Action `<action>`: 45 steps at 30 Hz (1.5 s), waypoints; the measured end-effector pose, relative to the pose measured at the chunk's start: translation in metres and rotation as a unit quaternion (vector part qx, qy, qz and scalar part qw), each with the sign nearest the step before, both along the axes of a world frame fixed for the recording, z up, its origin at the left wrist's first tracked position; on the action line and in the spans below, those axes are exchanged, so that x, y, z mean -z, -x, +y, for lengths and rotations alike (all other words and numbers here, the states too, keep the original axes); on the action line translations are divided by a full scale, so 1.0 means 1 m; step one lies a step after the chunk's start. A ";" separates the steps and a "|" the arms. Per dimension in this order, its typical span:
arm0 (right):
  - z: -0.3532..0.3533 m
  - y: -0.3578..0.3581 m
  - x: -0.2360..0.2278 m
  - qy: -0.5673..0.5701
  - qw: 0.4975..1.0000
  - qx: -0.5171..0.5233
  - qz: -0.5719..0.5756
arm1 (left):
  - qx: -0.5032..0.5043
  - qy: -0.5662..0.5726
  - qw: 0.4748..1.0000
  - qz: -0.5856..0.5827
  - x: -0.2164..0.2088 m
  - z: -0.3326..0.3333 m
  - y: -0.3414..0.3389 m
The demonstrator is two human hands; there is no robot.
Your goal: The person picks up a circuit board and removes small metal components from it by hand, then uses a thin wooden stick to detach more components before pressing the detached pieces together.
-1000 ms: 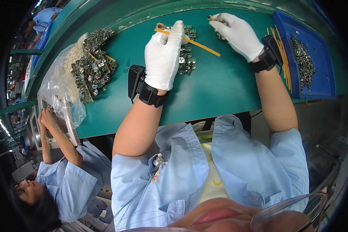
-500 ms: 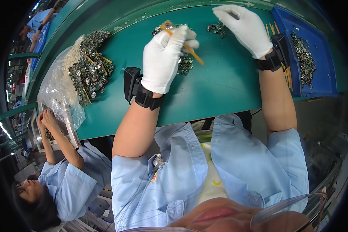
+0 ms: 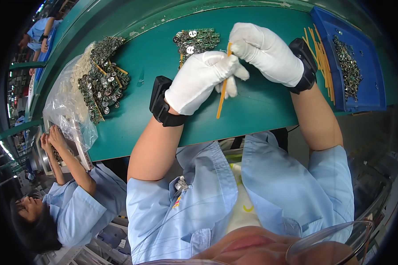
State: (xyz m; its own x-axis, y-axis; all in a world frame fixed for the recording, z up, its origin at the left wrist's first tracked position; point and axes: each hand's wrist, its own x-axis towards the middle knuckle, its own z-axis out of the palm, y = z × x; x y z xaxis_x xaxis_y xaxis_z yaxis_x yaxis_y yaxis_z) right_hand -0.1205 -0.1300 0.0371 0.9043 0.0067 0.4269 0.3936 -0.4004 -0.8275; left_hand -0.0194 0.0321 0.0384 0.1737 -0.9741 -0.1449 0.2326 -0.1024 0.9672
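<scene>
Two hands: in the head view, both wear white gloves and are close together over the middle of the counter (image 3: 263,115).
Left hand (image 3: 198,81): pinches a stick (image 3: 220,106) between thumb and fingers, other fingertips hanging loosely past it.
Right hand (image 3: 269,54): fingers curled, tips at the stick's upper end; I cannot tell whether they grip it or anything else.
Stick: thin, orange, above the counter, its lower end slanting toward the near edge.
Wrists: a black band with a box on each, left (image 3: 166,102) and right (image 3: 302,66).
Cluster (image 3: 203,39): flat rows of metal parts with shiny discs, near the far edge, beyond the left hand.
Pile (image 3: 102,86): heaped metal parts with orange sticks among them, toward the left edge.
Bag (image 3: 82,129): clear plastic, beside the pile, along the left edge.
Spare sticks (image 3: 327,73): a loose orange bunch near the right edge, just beside the tray.
Tray (image 3: 371,98): blue, at the right edge, small metal pieces (image 3: 351,77) inside.
Co-worker (image 3: 82,216): beyond the near left corner, light blue shirt, bare hands together.
</scene>
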 end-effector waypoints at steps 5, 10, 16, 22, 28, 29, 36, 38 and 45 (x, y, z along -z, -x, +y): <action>0.003 0.003 -0.003 -0.084 0.996 -0.038 0.012 | 0.066 0.026 0.997 0.021 0.001 0.004 -0.002; 0.006 0.005 -0.009 -0.134 0.988 -0.018 0.068 | 0.117 0.063 0.989 0.067 0.002 0.005 -0.005; -0.023 -0.004 -0.014 0.121 0.926 0.232 0.271 | -0.118 -0.005 0.993 -0.022 -0.002 -0.003 -0.002; -0.026 -0.005 -0.004 0.106 0.946 0.271 0.144 | -0.169 0.014 0.985 -0.042 0.001 -0.004 -0.001; 0.020 -0.003 -0.004 0.144 0.985 0.071 0.060 | -0.209 0.090 0.967 -0.113 0.003 -0.004 0.002; 0.023 0.000 -0.007 0.158 0.978 0.049 0.130 | -0.190 0.086 0.970 -0.121 0.002 -0.004 0.003; -0.040 0.021 -0.024 0.278 0.885 0.348 0.133 | -0.267 0.096 0.954 -0.095 0.000 -0.012 0.009; -0.051 0.044 -0.035 0.320 0.825 0.421 0.200 | -0.264 0.090 0.957 -0.076 -0.002 -0.012 0.008; -0.052 0.106 -0.047 0.385 0.649 0.600 0.266 | -0.231 0.085 0.968 -0.046 -0.004 -0.009 0.007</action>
